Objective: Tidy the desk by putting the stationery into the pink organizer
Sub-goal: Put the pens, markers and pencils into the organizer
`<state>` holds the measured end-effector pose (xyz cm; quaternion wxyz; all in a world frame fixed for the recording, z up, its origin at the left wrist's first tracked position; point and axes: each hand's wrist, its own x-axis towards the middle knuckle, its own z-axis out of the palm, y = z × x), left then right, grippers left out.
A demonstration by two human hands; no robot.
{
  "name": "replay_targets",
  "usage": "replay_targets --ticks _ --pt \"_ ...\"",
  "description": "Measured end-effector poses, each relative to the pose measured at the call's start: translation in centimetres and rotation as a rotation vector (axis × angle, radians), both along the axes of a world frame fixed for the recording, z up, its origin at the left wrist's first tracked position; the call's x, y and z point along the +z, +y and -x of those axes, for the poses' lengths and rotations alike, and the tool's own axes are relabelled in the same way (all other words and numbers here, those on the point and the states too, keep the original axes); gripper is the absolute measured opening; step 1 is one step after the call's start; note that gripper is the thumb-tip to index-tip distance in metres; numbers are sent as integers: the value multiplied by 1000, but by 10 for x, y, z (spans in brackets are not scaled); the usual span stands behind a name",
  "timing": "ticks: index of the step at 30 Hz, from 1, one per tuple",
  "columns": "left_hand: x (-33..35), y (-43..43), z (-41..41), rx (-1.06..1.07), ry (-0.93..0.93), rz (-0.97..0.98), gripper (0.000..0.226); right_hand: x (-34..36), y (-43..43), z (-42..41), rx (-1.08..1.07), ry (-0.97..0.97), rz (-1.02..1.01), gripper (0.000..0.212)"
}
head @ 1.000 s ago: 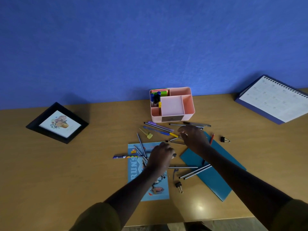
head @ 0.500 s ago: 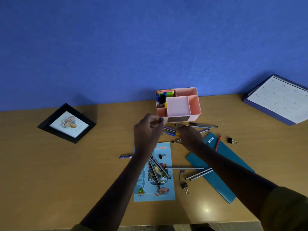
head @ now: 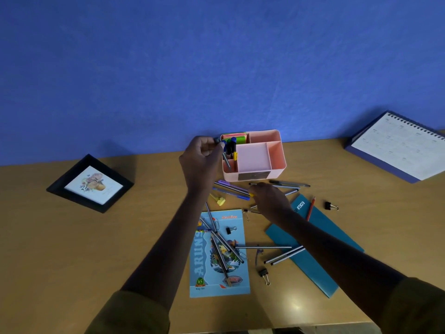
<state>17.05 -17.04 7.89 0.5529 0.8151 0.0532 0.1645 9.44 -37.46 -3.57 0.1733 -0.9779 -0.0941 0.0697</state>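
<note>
The pink organizer [head: 279, 162] stands at the back of the desk, with markers [head: 231, 145] in its left compartment and sticky notes [head: 234, 137] behind them. My left hand [head: 202, 155] is raised at the organizer's left side and pinches a grey pen [head: 225, 159] whose lower end dips into that left compartment. My right hand [head: 269, 198] lies low on the desk just in front of the organizer, fingers curled around a pen with a yellow clip [head: 251, 194]. Loose pens [head: 231, 186] lie beside it.
Several pens [head: 221, 244] lie across a blue notebook [head: 207, 268], more on a teal folder [head: 317, 256]. Binder clips [head: 330, 206] [head: 230, 230] [head: 265, 274], a red pencil [head: 311, 208] and a small yellow piece [head: 220, 200] are scattered. Picture frame [head: 90, 183] left, calendar [head: 399, 145] right.
My left hand picked a pen from the notebook and carried it up and back to the organizer's left compartment. My right hand stayed over the pens in front of the organizer.
</note>
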Motion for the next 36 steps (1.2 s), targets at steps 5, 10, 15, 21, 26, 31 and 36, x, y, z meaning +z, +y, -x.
replay_targets --ticks 5,10,15,21,26,31,36 --pt "-10 0 -10 -16 -15 -61 23 6 3 0 5 -46 -37 23" --pt "-30 -1 -14 -21 52 -142 22 18 6 0 -4 -102 -97 23" --pt "-44 -3 -12 -76 113 -207 22 40 4 -1 -41 -168 -202 20" --pt "-58 -6 -12 -140 96 -348 27 73 -2 -7 -129 -272 -362 22" --pt "-63 -5 -15 -145 86 -360 27 101 0 -23 -204 -285 -521 25" --pt "-64 -5 -11 -150 56 -340 26 124 12 -41 -251 -383 -631 17" --pt "-67 2 -8 -139 69 -333 26 121 24 -55 -222 -386 -663 16"
